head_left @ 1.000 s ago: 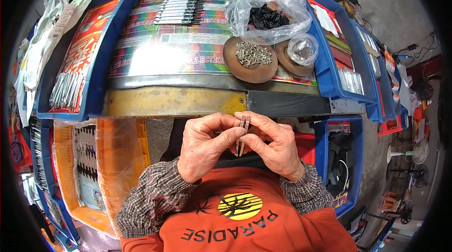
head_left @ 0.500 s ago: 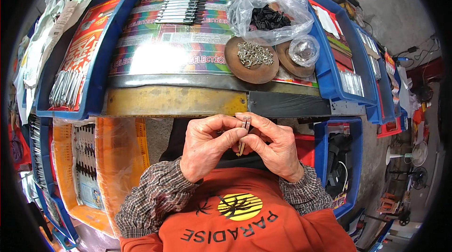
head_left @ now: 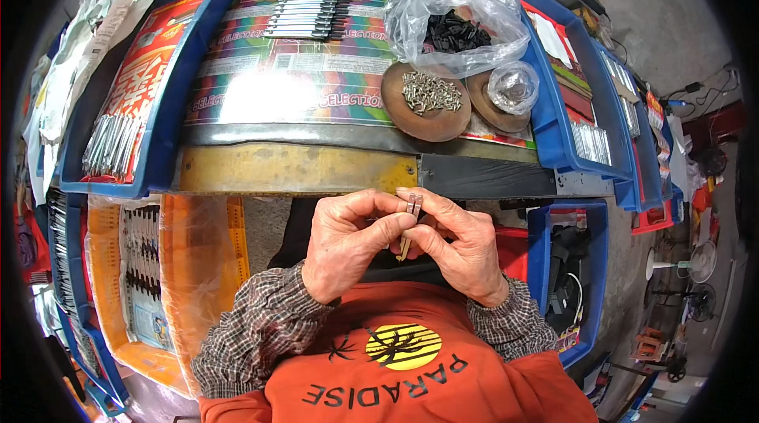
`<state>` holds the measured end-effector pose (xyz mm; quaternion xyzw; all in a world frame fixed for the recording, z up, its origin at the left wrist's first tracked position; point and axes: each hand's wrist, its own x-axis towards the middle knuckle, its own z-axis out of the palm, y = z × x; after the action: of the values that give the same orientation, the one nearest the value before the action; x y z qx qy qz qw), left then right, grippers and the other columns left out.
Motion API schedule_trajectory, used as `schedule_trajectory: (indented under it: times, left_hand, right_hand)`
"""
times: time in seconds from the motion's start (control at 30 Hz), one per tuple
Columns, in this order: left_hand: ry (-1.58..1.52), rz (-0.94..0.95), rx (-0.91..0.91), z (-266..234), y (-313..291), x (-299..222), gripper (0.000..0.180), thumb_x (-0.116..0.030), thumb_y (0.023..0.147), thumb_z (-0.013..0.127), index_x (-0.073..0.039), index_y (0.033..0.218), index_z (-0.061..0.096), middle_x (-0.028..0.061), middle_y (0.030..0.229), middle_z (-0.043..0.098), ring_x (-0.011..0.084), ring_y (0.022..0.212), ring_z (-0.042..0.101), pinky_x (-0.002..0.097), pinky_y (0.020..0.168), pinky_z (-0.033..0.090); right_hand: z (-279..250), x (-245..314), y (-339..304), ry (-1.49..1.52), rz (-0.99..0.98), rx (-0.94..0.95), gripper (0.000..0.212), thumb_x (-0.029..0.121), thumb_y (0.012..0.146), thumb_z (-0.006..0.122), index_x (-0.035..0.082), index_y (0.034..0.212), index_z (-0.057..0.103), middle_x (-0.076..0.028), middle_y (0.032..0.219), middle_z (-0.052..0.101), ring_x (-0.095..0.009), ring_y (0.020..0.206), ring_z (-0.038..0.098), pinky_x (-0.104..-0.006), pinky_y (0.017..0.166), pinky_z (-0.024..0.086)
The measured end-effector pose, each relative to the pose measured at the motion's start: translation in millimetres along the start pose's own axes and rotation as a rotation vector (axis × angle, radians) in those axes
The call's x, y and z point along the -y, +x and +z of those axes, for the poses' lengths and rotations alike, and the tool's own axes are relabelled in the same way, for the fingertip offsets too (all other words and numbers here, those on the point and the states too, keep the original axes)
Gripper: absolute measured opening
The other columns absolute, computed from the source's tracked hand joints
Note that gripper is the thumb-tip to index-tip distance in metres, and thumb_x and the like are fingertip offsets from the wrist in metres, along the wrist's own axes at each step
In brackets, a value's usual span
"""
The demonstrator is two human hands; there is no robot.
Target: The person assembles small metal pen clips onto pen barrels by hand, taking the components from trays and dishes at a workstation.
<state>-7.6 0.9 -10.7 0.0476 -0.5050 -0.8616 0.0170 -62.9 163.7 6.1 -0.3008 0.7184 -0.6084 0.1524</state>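
My left hand (head_left: 352,245) and my right hand (head_left: 465,253) meet in front of the table edge, above my lap. Between their thumbs and fingertips they pinch a small, slim metal piece (head_left: 413,205). Its upper end looks like two narrow strips side by side, and a brownish lower end shows beneath the thumbs. The fingers hide its middle, so its exact kind cannot be told. Beyond the hands, a brown round dish (head_left: 423,124) bears a heap of small silver rivet-like pins (head_left: 431,92).
A clear plastic bag (head_left: 490,8) of small black parts (head_left: 457,32) stands behind the dish. Slim metal pieces with black ends (head_left: 308,8) lie in a row. Blue trays (head_left: 162,118) flank the table; an orange crate (head_left: 202,265) and a blue bin (head_left: 539,265) stand below.
The hands keep the same pinch on the metal piece, almost unmoved. The table and its items appear shifted very slightly to the right in the picture.
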Motion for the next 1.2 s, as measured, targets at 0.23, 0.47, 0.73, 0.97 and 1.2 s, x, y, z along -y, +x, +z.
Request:
schedule_trajectory:
  times: [0.23, 0.47, 0.73, 0.97, 1.2]
  left_hand:
    - [-0.011, -0.001, 0.012, -1, -1, 1, 0.009, -0.001, 0.089, 0.065, 0.005, 0.096, 0.067, 0.0076, 0.082, 0.067, 0.0113, 0.067, 0.061, 0.0238, 0.060, 0.052]
    - [-0.026, -0.096, 0.173, -6, -4, -15, 0.008, 0.000, 0.090, 0.064, 0.005, 0.096, 0.066, 0.0066, 0.080, 0.065, 0.0112, 0.065, 0.061, 0.0237, 0.057, 0.051]
    - [0.186, -0.260, 0.331, -15, 1, -28, 0.013, -0.003, 0.086, 0.070, 0.004, 0.096, 0.068, 0.0038, 0.082, 0.068, 0.0076, 0.073, 0.061, 0.0224, 0.064, 0.052]
    - [0.669, 0.330, 0.060, 8, 3, -22, 0.017, -0.002, 0.082, 0.073, 0.001, 0.096, 0.065, 0.0060, 0.081, 0.067, 0.0093, 0.073, 0.064, 0.0234, 0.065, 0.052]
    - [0.892, 0.516, -0.044, 5, 9, -19, 0.018, 0.003, 0.076, 0.072, -0.002, 0.092, 0.065, 0.0086, 0.071, 0.058, 0.0196, 0.058, 0.056, 0.0291, 0.053, 0.044]
  right_hand:
    - [-1, 1, 2, -0.017, 0.012, 0.033, 0.042, 0.001, 0.088, 0.066, -0.001, 0.128, 0.056, -0.007, 0.089, 0.068, -0.007, 0.068, 0.061, -0.0232, 0.061, 0.052]
    - [-18, 8, 13, 0.005, -0.092, 0.110, 0.029, 0.003, 0.085, 0.069, -0.003, 0.114, 0.065, -0.009, 0.091, 0.068, -0.011, 0.071, 0.063, -0.0256, 0.065, 0.052]
    - [-31, 7, 20, 0.195, -0.033, 0.300, 0.012, 0.000, 0.086, 0.067, -0.004, 0.098, 0.066, -0.008, 0.087, 0.064, -0.011, 0.072, 0.062, -0.0229, 0.062, 0.051]
    - [-24, -1, 24, 0.296, -0.068, 0.094, 0.014, -0.003, 0.087, 0.066, -0.006, 0.100, 0.064, -0.008, 0.092, 0.063, -0.012, 0.078, 0.065, -0.0242, 0.067, 0.055]
    - [-44, 13, 46, -0.069, -0.056, 0.152, 0.013, 0.004, 0.084, 0.071, -0.003, 0.094, 0.066, -0.006, 0.086, 0.064, -0.009, 0.074, 0.061, -0.0240, 0.065, 0.049]
